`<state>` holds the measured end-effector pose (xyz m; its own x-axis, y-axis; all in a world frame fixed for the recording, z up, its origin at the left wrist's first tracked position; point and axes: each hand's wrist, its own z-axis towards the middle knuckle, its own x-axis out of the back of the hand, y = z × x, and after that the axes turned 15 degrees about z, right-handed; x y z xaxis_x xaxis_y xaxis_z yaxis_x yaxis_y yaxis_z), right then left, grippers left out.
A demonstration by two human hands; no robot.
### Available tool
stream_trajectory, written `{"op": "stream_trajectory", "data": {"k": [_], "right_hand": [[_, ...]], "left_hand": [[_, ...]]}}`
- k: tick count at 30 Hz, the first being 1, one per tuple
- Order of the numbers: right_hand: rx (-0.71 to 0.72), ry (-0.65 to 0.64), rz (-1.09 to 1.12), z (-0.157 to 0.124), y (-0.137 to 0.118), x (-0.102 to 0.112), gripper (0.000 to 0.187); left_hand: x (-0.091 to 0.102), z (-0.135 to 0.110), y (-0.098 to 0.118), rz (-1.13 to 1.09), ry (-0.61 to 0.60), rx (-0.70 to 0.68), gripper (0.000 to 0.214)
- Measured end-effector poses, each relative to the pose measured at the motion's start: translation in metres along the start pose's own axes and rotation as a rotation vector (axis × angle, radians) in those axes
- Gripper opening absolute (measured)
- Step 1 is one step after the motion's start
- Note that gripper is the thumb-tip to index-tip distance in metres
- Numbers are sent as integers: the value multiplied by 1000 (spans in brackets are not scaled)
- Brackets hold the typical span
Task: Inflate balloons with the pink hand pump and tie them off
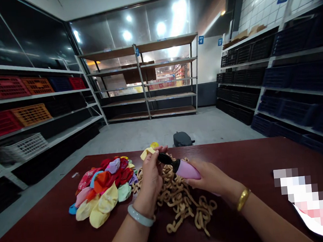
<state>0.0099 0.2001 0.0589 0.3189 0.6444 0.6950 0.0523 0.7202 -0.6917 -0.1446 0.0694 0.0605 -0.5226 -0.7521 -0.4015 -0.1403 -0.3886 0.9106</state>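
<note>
A pink hand pump with a black nozzle (pixel 187 170) is gripped by its body in my right hand (pixel 211 175), the nozzle pointing left. My left hand (pixel 151 171) pinches a pale yellow balloon (pixel 146 152) close to the nozzle tip. Whether the balloon's neck is around the nozzle or beside it, I cannot tell. Beneath both hands lies a heap of tan, curled, cord-like pieces (pixel 182 198). To the left is a pile of limp balloons (pixel 106 182) in red, orange, yellow, pink, blue and green.
Everything lies on a dark red-brown table (pixel 61 239). A blurred white item (pixel 310 206) is at its right edge. Beyond the table, a dark grey object (pixel 182 138) and a yellow one (pixel 154 145) show. Racks with crates (pixel 30 113) line both sides; a shelf unit (pixel 146 81) stands behind.
</note>
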Motion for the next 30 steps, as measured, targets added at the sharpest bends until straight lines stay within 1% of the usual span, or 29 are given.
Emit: {"op": "stream_trajectory", "data": {"k": [4,6,10,12,16,22,27,30], "right_hand": [[-15,0,10,1,3,-1,59],[-18,13,-1,1,5,-2,63],[30,21,-24,2,4,-9,72],[61,2,-23,3,3,-13,69],[63,-21,-18,6,3,-19,66],[106,-30,41,2,-1,-11,67],[74,-113,163,-1,-7,-3,69],[60,-150,277,0,-4,-1,69]], "left_hand": [[-7,-5,3,-87,-79,12,21],[-10,-6,3,-110,-91,9,20],[-6,-2,4,-196,-38,-90,18],[-1,2,7,-235,-21,-113,18],[8,7,17,-259,5,-146,21],[15,10,26,-265,4,-188,24],[22,16,29,-298,16,-191,18],[24,16,31,-315,-25,-182,14]]}}
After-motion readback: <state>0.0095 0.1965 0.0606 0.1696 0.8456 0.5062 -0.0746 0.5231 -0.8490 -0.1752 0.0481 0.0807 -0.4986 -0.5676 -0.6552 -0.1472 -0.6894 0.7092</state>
